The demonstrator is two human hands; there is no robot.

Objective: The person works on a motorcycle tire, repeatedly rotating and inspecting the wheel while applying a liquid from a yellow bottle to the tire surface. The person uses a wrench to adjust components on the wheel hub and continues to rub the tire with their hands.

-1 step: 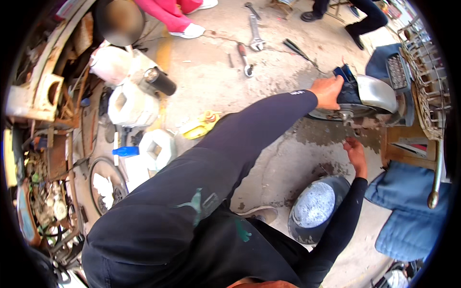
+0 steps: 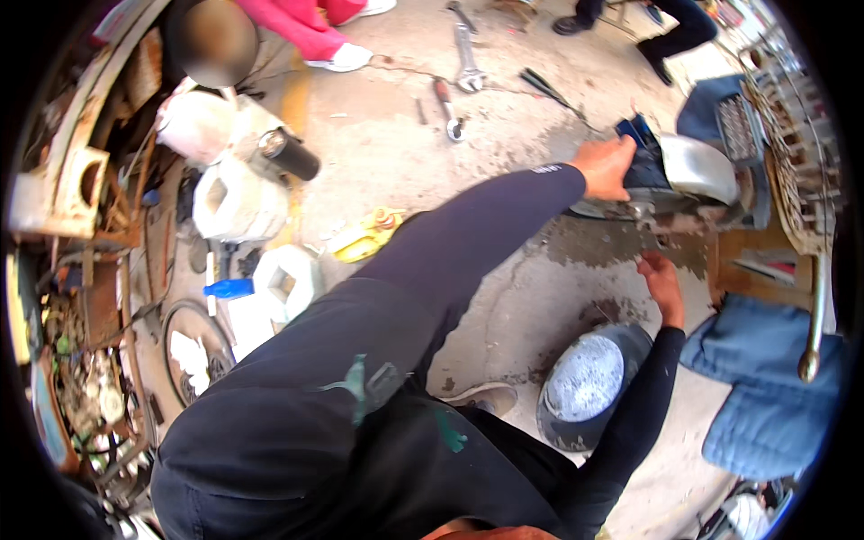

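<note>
My left hand [image 2: 604, 168] reaches out to a wheel [image 2: 601, 211], its fingers bent over the dark part at the near end of a silver mudguard [image 2: 697, 169]. A dark blue piece [image 2: 635, 130] sticks up just beyond those fingertips. My right hand [image 2: 663, 286] is lower, in front of the wheel and apart from it, with its fingers curled in. Whatever those fingers may hold is too small to make out. Below that hand, beside my right forearm, is a dark oval basin [image 2: 560, 434] with a pale, speckled surface inside.
An adjustable wrench [image 2: 468, 67], a ratchet [image 2: 447, 110] and dark-handled pliers [image 2: 543, 86] lie on the concrete. A metal basket [image 2: 796, 162] and blue padding [image 2: 765, 387] are at the right. White containers [image 2: 238, 202] and cluttered shelving line the left. Two people sit at the far side.
The whole view has shifted slightly, so everything sits a little further left. Both hands keep nearly the same places relative to the wheel.
</note>
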